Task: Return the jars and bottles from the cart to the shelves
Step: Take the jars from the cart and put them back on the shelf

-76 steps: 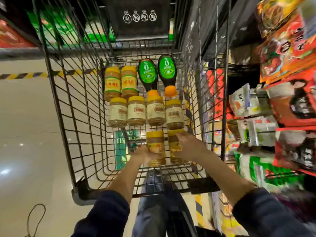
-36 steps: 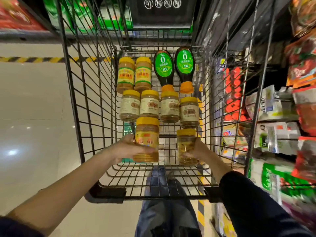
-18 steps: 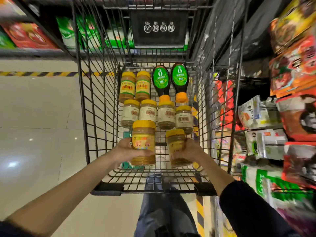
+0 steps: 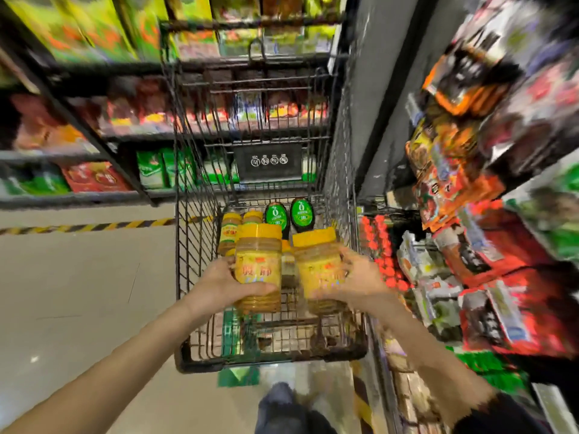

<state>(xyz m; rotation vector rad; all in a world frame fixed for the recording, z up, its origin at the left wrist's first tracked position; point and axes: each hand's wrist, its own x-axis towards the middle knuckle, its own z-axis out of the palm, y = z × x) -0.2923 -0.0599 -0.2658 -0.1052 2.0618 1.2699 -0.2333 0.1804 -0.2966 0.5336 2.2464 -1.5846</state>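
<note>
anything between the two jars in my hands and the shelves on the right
The cart's right wire wall stands between the right-hand shelves and the left jar and right jar. Both look lifted, though whether they clear its rim is unclear. Nothing else intervenes.

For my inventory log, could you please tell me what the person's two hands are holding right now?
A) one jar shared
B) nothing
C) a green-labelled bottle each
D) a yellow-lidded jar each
D: the left hand grips one yellow-lidded jar, and the right hand grips a second jar.
</note>
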